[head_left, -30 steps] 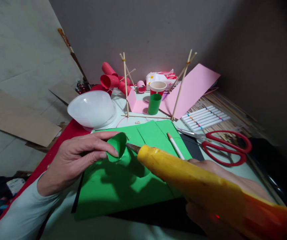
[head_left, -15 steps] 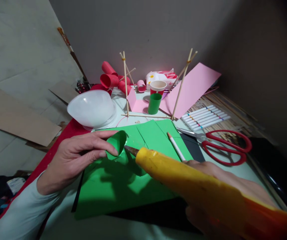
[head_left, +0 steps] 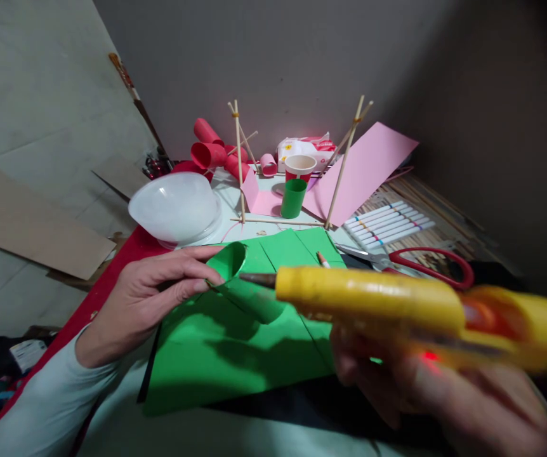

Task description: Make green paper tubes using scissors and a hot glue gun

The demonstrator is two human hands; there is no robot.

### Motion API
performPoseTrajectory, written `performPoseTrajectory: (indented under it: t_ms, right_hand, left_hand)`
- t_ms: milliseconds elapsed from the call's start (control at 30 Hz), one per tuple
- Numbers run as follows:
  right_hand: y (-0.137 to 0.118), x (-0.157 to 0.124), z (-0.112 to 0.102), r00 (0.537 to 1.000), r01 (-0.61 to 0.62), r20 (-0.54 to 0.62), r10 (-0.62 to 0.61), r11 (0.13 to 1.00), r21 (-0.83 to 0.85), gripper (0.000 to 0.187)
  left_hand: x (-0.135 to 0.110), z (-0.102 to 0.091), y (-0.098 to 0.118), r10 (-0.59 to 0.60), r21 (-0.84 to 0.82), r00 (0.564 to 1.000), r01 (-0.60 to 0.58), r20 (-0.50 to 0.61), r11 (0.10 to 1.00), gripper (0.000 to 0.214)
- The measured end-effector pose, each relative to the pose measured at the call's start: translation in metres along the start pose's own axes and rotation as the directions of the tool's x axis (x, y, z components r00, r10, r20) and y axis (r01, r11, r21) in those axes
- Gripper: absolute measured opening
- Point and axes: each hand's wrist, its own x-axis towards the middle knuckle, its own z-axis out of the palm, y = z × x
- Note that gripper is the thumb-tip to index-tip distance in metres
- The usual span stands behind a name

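My left hand (head_left: 154, 295) pinches a rolled green paper tube (head_left: 242, 285) that lies over a green paper sheet (head_left: 235, 349). Its open end faces up and left. My right hand (head_left: 426, 387), blurred by motion, grips a yellow glue gun (head_left: 378, 298). The gun lies almost level, and its metal nozzle (head_left: 257, 279) points left at the tube, just beside the tube's rim.
A white plastic bowl (head_left: 176, 206) sits upside down behind my left hand. Further back stand a green cup (head_left: 294, 198), a paper cup (head_left: 300, 167), red paper rolls (head_left: 211, 152), a stick frame (head_left: 240, 158) and pink paper (head_left: 363, 168). Markers (head_left: 388, 222), red scissors (head_left: 426, 266) and a pencil (head_left: 323, 259) lie to the right.
The glue gun has swung up and levelled out, and my right hand has moved right and blurred. My left hand has turned the tube slightly, lifting its open end.
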Motion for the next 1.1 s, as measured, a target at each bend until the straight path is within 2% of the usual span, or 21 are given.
performPoseTrajectory:
  t_ms: [33, 67, 133, 267, 400, 500, 633, 700, 833, 933, 1100]
  right_hand:
    - [-0.009, 0.007, 0.002, 0.999, -0.027, -0.040, 0.030, 0.996, 0.081, 0.028]
    - [-0.016, 0.014, 0.003, 0.999, -0.036, -0.028, 0.042, 0.985, 0.170, 0.031]
    - [-0.023, 0.028, 0.002, 0.992, 0.009, -0.125, 0.023, 0.968, 0.252, 0.036]
    - [-0.017, 0.044, -0.005, 0.982, 0.006, -0.175, 0.066, 0.924, 0.382, 0.038]
    - [-0.002, 0.051, -0.002, 0.977, -0.112, -0.114, 0.181, 0.887, 0.448, 0.041]
    - [0.009, 0.056, 0.011, 0.962, -0.235, -0.006, 0.271, 0.844, 0.482, 0.044]
    - [0.022, 0.061, 0.036, 0.943, -0.318, 0.075, 0.325, 0.805, 0.500, 0.023]
    - [0.027, 0.063, 0.048, 0.931, -0.353, 0.109, 0.348, 0.786, 0.507, 0.020]
    - [0.029, 0.069, 0.074, 0.912, -0.398, 0.155, 0.379, 0.731, 0.554, 0.043]
    - [0.024, 0.083, 0.089, 0.916, -0.381, 0.140, 0.376, 0.704, 0.600, 0.047]
    - [0.018, 0.122, 0.092, 0.934, -0.334, 0.101, 0.342, 0.742, 0.581, 0.058]
  left_hand:
    - [0.000, 0.000, -0.001, -0.037, -0.005, 0.999, 0.037, -0.019, 0.999, 0.008]
    - [0.000, 0.000, -0.002, -0.080, -0.010, 0.996, 0.080, -0.043, 0.997, 0.010]
    - [0.001, -0.002, -0.004, -0.155, -0.034, 0.982, 0.152, -0.111, 0.988, 0.015]
    - [0.003, -0.009, -0.001, -0.259, -0.230, 0.938, 0.206, -0.231, 0.951, 0.018]
    - [0.008, -0.014, 0.012, -0.352, -0.512, 0.884, 0.159, -0.307, 0.844, 0.011]
    - [0.011, -0.017, 0.020, -0.403, -0.629, 0.867, 0.142, -0.293, 0.764, 0.014]
    - [0.015, -0.021, 0.022, -0.414, -0.718, 0.877, 0.124, -0.244, 0.685, 0.011]
    - [0.015, -0.022, 0.021, -0.400, -0.756, 0.888, 0.100, -0.226, 0.647, 0.017]
    - [0.015, -0.023, 0.019, -0.394, -0.774, 0.894, 0.092, -0.212, 0.626, 0.022]
    - [0.014, -0.023, 0.020, -0.357, -0.784, 0.917, 0.085, -0.180, 0.615, 0.027]
    - [0.012, -0.024, 0.018, -0.322, -0.797, 0.935, 0.079, -0.150, 0.599, 0.026]
